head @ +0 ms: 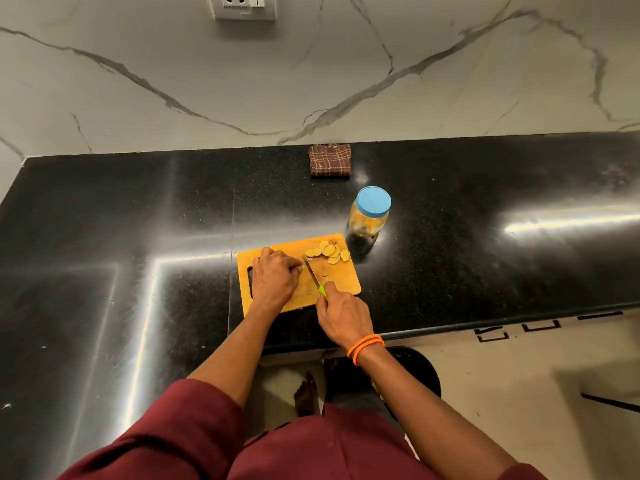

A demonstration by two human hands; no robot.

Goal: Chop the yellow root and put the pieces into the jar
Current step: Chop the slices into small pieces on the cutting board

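On the cutting board (346, 285), my left hand (273, 277) curls its fingers over the last stub of yellow root (302, 267), mostly hidden. My right hand (341, 315) grips the knife (313, 273) mid-chop. Cut slices (327, 251) lie beyond; the jar (370, 213) stands capped, so I judge uncapping comes next.
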